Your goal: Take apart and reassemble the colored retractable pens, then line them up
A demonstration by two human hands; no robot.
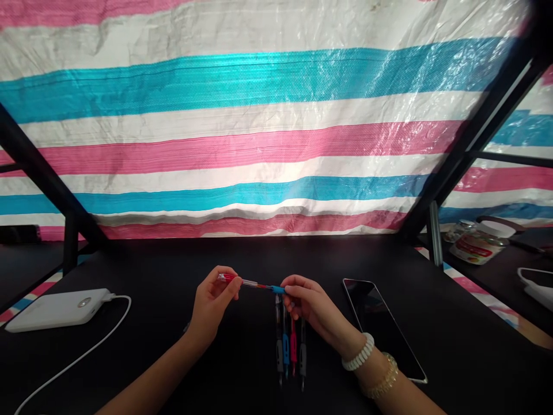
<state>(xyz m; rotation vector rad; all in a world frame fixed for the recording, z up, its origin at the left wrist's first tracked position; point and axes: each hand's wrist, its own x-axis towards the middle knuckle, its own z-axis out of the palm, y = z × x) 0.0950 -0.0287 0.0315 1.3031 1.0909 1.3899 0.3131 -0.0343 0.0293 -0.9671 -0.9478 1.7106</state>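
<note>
Left grip (211, 302) and right grip (313, 305) pinch closed on a pen (250, 283) over the black worktop (246, 369); striped sheeting (259, 138) hangs at twelve o'clock, a power bank (56, 311) lies at nine.

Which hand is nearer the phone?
Right. The right hand is just to the left of the phone, at the blue end of the pen. The left hand is farther left, gripping the pen's red end.

Held pen (250, 283) partly hidden, cable (108, 336) cropped
</note>
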